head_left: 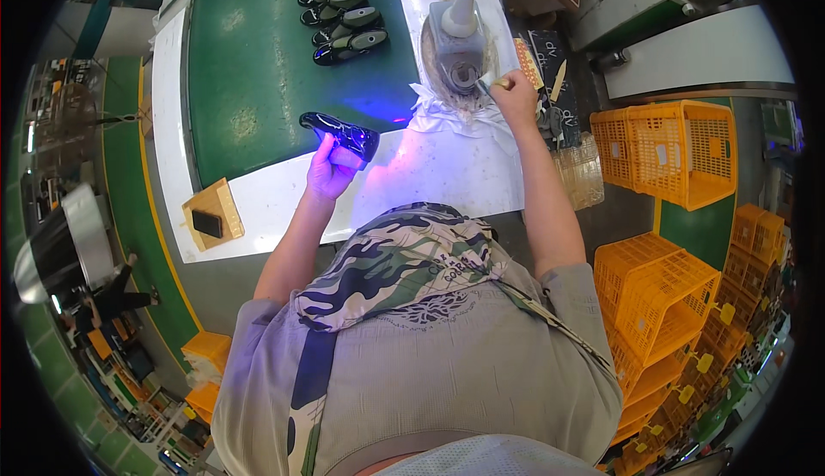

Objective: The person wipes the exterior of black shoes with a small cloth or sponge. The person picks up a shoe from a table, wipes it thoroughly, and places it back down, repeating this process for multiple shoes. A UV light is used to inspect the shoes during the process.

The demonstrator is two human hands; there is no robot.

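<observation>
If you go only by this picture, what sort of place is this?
Probably a shoe workshop or factory: black shoes sit in a row on the green worktop, the left hand holds another glossy shoe, and orange crates stand to the right.

A black phone (206,223) lies on a tan sheet (223,198) at left; orange crates (640,167) stand at right.

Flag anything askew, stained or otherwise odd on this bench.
The white cloth is bunched in rumpled folds at the foot of the conical-topped container, untidy against the flat white tabletop. Pale blotches mar the otherwise even green surface; wear, residue or glare, I cannot tell. Nothing is clearly spilled or broken.
</observation>
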